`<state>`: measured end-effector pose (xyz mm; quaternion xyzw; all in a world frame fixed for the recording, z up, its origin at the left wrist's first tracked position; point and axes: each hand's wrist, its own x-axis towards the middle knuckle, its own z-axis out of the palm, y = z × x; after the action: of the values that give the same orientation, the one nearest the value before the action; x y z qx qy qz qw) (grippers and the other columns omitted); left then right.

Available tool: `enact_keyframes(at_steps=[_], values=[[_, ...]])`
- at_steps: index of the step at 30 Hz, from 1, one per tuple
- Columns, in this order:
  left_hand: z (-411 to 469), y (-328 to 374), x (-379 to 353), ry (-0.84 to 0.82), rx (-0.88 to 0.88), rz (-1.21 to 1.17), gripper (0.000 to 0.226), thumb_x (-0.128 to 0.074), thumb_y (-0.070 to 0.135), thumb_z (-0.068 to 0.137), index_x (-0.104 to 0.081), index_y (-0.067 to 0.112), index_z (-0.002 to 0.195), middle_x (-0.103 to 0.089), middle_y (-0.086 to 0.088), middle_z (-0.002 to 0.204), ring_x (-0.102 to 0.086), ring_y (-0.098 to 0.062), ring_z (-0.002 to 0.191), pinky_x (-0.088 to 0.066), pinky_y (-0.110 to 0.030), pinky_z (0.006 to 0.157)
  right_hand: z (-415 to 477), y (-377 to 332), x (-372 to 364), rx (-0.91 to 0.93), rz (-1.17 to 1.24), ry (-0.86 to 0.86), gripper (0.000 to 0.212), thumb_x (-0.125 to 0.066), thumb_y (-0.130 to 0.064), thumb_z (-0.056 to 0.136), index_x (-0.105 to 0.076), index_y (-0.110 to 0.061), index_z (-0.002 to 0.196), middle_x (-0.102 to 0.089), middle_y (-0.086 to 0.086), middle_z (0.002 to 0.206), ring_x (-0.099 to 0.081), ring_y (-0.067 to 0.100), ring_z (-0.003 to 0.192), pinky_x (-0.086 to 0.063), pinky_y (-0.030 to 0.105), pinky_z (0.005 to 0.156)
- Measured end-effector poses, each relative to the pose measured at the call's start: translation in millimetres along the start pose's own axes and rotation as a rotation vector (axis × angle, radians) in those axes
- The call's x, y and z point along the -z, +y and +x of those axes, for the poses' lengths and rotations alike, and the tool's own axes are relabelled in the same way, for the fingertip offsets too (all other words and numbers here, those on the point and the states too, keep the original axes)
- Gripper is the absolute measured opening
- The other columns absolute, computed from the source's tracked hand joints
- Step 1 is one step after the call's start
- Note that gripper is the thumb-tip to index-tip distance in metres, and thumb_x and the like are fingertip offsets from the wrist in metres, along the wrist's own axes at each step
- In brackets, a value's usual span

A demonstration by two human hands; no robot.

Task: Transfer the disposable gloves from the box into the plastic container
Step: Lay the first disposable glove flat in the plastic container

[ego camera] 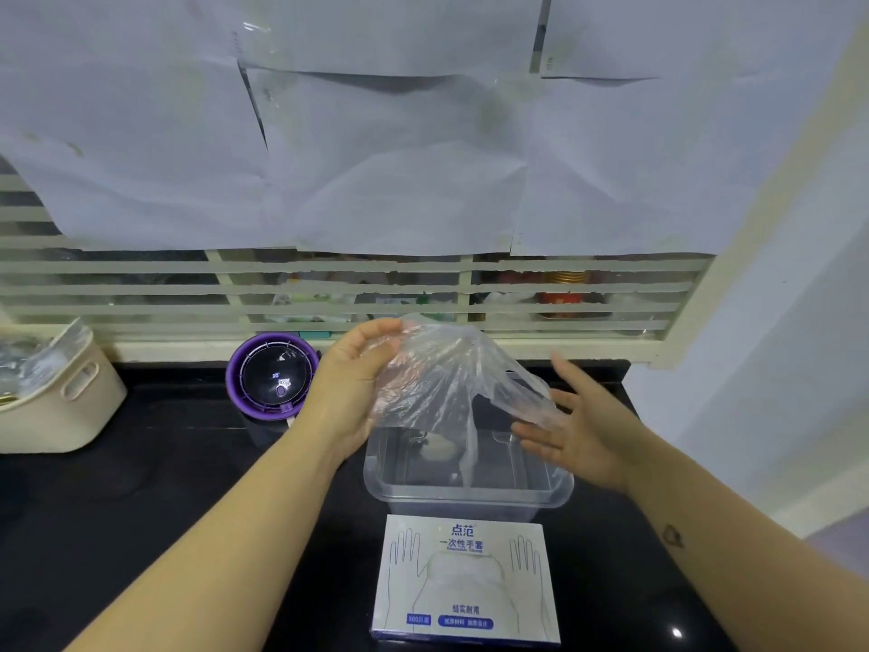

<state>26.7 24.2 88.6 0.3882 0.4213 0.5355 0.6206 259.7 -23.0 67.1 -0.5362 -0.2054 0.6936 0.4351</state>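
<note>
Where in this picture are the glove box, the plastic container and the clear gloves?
glove box (465, 581), head view, middle of its printed top.
plastic container (470, 498), head view, its near wall.
clear gloves (444, 378), head view, their crumpled middle.

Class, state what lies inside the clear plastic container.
Inside the plastic container a pale round patch shows at the bottom, though what it is remains unclear. The gloves, gripped by the left hand, hang over it. Gloves and right hand cover its far side.
</note>
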Motion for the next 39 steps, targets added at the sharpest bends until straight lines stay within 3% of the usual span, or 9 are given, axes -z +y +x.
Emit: enact_keyframes(at_steps=[7,10,13,17,20,24,29,33,39], values=[[8,-8,21,-0.078,0.135,0.037,0.035,-0.048,-0.006,0.095,-0.066,0.017,0.113,-0.071,0.003,0.107,-0.068,-0.015,0.091,-0.059,-0.026,0.075,18,-3,-18,0.198,0.054,-0.138,0.067,-0.062,-0.036,0.08,-0.034,-0.03,0.14,-0.057,0.01,0.125,-0.061,0.024,0.108,-0.057,0.032,0.079],[13,-16,27,-0.123,0.096,0.286,0.041,-0.049,-0.005,0.095,-0.061,0.023,0.124,-0.069,0.009,0.11,-0.065,-0.003,0.079,-0.056,-0.026,0.082,16,-12,-16,0.298,-0.363,-0.099,0.034,-0.063,-0.013,0.089,-0.056,-0.026,0.119,-0.062,0.006,0.113,-0.063,0.019,0.099,-0.057,0.027,0.077],[23,-30,36,-0.182,0.037,0.672,0.04,-0.056,0.013,0.096,-0.054,0.028,0.133,-0.059,0.012,0.13,-0.06,0.004,0.1,-0.048,-0.015,0.087,24,-12,-8,0.426,-0.804,0.023,0.025,-0.062,-0.009,0.089,-0.063,-0.03,0.103,-0.064,-0.006,0.102,-0.062,0.011,0.095,-0.052,0.018,0.076],[37,-49,38,-0.282,0.11,0.936,0.059,-0.068,0.029,0.088,-0.044,0.024,0.143,-0.048,0.008,0.14,-0.05,-0.012,0.125,-0.038,-0.033,0.11,42,-11,3,0.367,-0.797,0.11,0.024,-0.068,-0.022,0.086,-0.064,-0.024,0.11,-0.064,-0.007,0.102,-0.06,0.01,0.098,-0.048,0.02,0.084],[48,-67,27,-0.375,0.0,1.258,0.051,-0.06,0.013,0.09,-0.047,0.017,0.139,-0.044,0.01,0.134,-0.048,-0.013,0.12,-0.037,-0.022,0.097,58,-6,8,0.313,-1.019,0.158,0.032,-0.072,-0.028,0.082,-0.062,-0.023,0.111,-0.062,-0.007,0.107,-0.058,0.01,0.1,-0.042,0.02,0.081],[59,-93,18,-0.56,-0.059,1.72,0.047,-0.046,0.002,0.093,-0.041,0.012,0.139,-0.036,-0.001,0.142,-0.057,-0.025,0.107,-0.048,-0.038,0.091,68,3,0,0.236,-1.65,0.22,0.038,-0.067,-0.021,0.083,-0.058,-0.018,0.121,-0.052,0.004,0.124,-0.055,0.018,0.098,-0.044,0.024,0.081],[68,-108,4,-0.678,-0.07,2.025,0.05,-0.053,0.003,0.091,-0.038,0.005,0.138,-0.035,-0.009,0.139,-0.059,-0.028,0.11,-0.051,-0.035,0.083,59,6,-30,0.749,-1.764,0.31,0.03,-0.058,-0.031,0.09,-0.058,-0.024,0.12,-0.046,-0.002,0.121,-0.048,0.014,0.102,-0.044,0.027,0.089],[69,-109,-3,-0.663,0.03,2.058,0.052,-0.052,-0.004,0.09,-0.036,0.001,0.14,-0.031,-0.014,0.141,-0.061,-0.033,0.105,-0.051,-0.039,0.081,90,36,-38,0.212,-1.745,-0.132,0.054,-0.066,-0.03,0.086,-0.045,-0.021,0.135,-0.05,0.003,0.132,-0.051,0.021,0.115,-0.043,0.035,0.098],[69,-120,-2,-0.688,0.179,2.113,0.06,-0.048,-0.012,0.089,-0.027,-0.005,0.144,-0.025,-0.017,0.145,-0.058,-0.037,0.105,-0.05,-0.039,0.079,124,68,-13,-0.012,-1.94,-0.146,0.073,-0.063,-0.028,0.086,-0.022,-0.022,0.146,-0.026,0.015,0.146,-0.045,0.039,0.123,-0.043,0.049,0.1]])
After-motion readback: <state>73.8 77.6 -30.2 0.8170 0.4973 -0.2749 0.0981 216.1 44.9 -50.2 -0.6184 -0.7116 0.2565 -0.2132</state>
